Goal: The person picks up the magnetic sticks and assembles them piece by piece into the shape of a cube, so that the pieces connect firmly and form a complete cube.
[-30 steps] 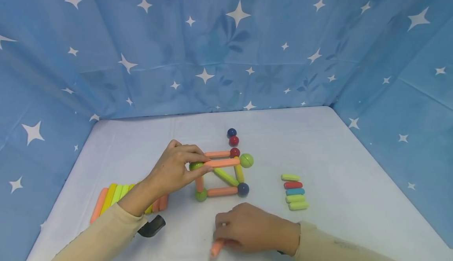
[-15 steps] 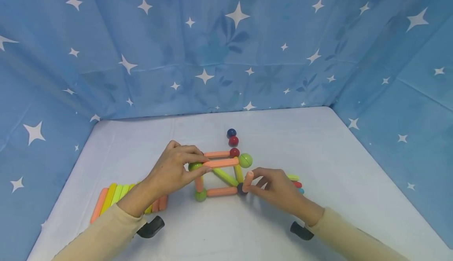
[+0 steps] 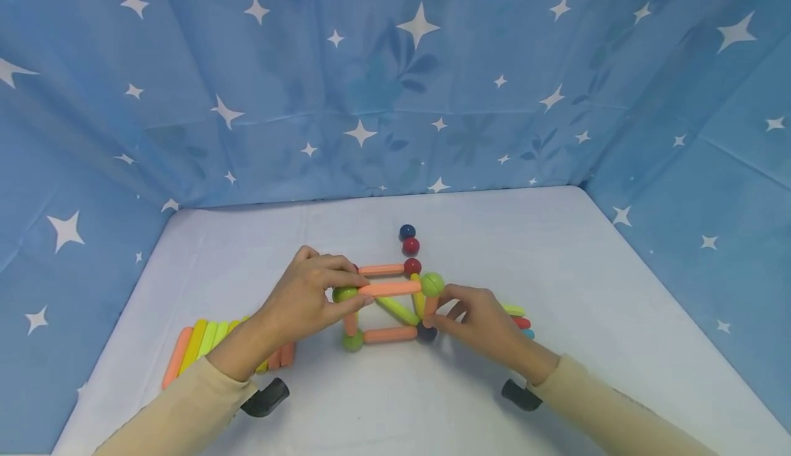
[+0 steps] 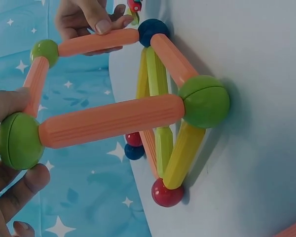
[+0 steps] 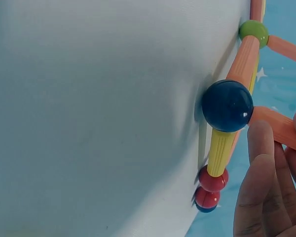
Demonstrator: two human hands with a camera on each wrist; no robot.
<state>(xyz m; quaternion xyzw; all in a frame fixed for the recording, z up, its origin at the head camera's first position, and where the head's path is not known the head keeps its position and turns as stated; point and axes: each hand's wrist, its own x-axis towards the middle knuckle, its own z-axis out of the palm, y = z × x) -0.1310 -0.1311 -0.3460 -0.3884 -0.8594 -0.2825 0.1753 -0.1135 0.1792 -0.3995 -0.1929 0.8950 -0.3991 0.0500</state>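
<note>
A frame of magnetic rods and balls stands mid-table. My left hand (image 3: 305,290) holds its upper left green ball (image 4: 20,140), with a finger against the top orange rod (image 3: 391,289). My right hand (image 3: 485,322) pinches an upright orange rod (image 4: 98,42) at the front right corner. That rod meets a dark blue ball (image 5: 228,105) below and a green ball (image 3: 432,284) above. Another green ball (image 4: 203,101) sits at the lower left corner, joined to the blue one by an orange rod (image 3: 391,334). Yellow rods (image 4: 184,155) run back to a red ball (image 4: 167,192).
Behind the frame lie a loose red ball (image 3: 410,246) and a blue ball (image 3: 407,231). Orange and yellow rods (image 3: 194,346) are lined up at left, partly under my left forearm. Short coloured rods (image 3: 514,310) show behind my right hand. A starred blue curtain (image 3: 395,85) surrounds the table.
My right hand has brought an orange rod from the table front to the blue ball and stood it upright under the right green ball. My left hand has stayed in place.
</note>
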